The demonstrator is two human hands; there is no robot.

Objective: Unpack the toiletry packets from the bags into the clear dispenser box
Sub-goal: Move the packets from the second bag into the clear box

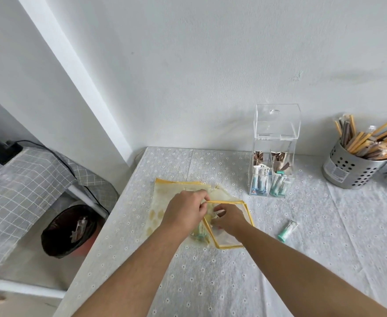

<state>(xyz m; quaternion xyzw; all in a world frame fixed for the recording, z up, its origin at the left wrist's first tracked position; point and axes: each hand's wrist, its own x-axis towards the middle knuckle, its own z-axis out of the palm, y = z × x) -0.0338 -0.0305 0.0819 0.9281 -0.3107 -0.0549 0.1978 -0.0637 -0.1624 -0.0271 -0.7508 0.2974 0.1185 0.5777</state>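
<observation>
Head view: the table [210, 282] under its flowered cloth ends in a long edge running just left of the left hand [185, 216]. Past that edge, lower down, stands a waste bin [70, 229] with a black liner and some scraps in it. The far edge meets the wall beyond both hands. Bare cloth lies open on the near side of the hands and to the right of the right hand [228, 219].

Beyond the right hand and a little to its right stands the clear dispenser box [273, 156], its lid tipped up. It holds brown packets high up, white-and-blue tubes low on the left and teal packets low on the right. Farther right, a perforated metal holder [352, 165] is packed with wrapped sticks. A loose teal packet [288, 231] lies on the cloth just right of the right hand, apart from it.

Under the hands lies a yellow-trimmed clear bag [229, 239], mouth open, partly over a second bag [165, 193] printed with yellow flowers. The left hand pinches the open bag's yellow rim between thumb and fingers. The right hand is at the bag's mouth with its fingers bent; whether they hold anything cannot be told. A teal shape shows through the plastic below the left hand.
</observation>
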